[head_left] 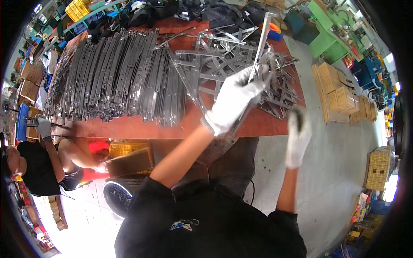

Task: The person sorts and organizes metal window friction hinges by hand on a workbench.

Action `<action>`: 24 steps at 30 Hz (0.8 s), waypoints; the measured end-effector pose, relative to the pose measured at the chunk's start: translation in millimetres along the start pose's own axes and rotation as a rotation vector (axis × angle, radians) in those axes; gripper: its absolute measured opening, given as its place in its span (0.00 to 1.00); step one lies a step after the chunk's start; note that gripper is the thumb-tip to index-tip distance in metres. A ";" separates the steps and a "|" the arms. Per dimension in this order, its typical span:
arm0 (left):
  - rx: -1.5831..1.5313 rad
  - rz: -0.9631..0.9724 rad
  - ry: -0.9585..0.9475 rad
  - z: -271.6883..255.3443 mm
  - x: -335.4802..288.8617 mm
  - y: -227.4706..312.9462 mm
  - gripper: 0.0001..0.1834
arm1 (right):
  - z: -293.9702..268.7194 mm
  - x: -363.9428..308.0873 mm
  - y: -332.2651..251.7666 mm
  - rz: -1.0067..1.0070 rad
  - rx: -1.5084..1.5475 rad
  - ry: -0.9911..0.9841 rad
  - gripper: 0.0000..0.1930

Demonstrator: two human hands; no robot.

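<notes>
My left hand (234, 101), in a white glove, is closed around a long shiny metal strip (260, 45) with a bent upper end, held up over the right part of the red table (193, 129). Below that hand a darker bar slants down past the table edge; whether it belongs to the same piece I cannot tell. My right hand (298, 139), also gloved and with a dark palm side, is off the table's right front corner, its fingers smeared by motion. Beyond my left hand is a jumbled heap of metal strips and brackets (211, 60).
Rows of dark metal strips (116, 77) cover the table's left side. Black bags (221, 15) and a blue-orange roll (274, 32) lie at the back. A co-worker (38, 165) sits at the left, near a round bin (116, 198). Cardboard boxes (342, 99) stand right on a pallet.
</notes>
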State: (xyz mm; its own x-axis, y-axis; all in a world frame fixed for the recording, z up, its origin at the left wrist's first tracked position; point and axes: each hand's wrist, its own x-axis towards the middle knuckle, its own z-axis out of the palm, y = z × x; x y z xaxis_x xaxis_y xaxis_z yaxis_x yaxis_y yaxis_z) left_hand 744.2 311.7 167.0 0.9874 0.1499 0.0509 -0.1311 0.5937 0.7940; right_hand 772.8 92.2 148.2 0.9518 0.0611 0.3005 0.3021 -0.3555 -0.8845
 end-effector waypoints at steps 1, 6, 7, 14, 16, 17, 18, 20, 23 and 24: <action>0.048 0.016 -0.007 4.3 -6.9 -8.1 0.27 | -1.2 -19.3 -11.0 0.109 0.010 -0.260 0.22; 0.106 -0.065 -0.132 32.9 -47.5 -42.7 0.39 | 17.0 -61.2 -3.5 0.573 0.479 -0.513 0.29; 0.165 -0.082 -0.149 33.1 -60.0 -45.7 0.40 | 11.6 -63.0 -0.1 0.582 0.476 -0.508 0.29; 1.342 0.726 -0.084 56.5 -78.5 21.5 0.21 | -15.5 -94.1 51.0 0.948 0.672 -0.477 0.11; 1.347 0.886 -0.311 76.4 -60.4 5.7 0.28 | -16.2 -101.0 39.2 0.928 0.598 -0.498 0.11; 1.597 0.840 -0.271 83.4 -52.2 -1.9 0.28 | -15.3 -99.6 31.7 0.894 0.546 -0.523 0.11; 1.854 0.719 -0.295 83.6 -40.8 -2.2 0.24 | -19.6 -95.3 21.9 0.856 0.481 -0.523 0.11; 1.765 0.399 -0.178 66.6 -13.7 -38.1 0.20 | -30.9 -84.4 15.0 0.825 0.422 -0.516 0.12; 1.702 0.364 -0.050 -7.3 -4.0 -96.8 0.21 | -28.2 -79.5 46.0 0.051 -0.619 -1.378 0.12; 1.744 0.471 0.023 -21.4 -10.3 -113.9 0.24 | -29.3 -110.4 74.0 0.072 -0.537 -1.327 0.13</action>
State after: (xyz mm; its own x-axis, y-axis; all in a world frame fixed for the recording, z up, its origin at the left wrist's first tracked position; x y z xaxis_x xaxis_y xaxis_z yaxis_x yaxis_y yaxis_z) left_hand 747.0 259.4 63.1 0.8957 0.0611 0.4404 -0.1209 -0.9197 0.3735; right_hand 688.6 31.8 60.1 0.3990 0.7316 -0.5528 0.4806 -0.6803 -0.5534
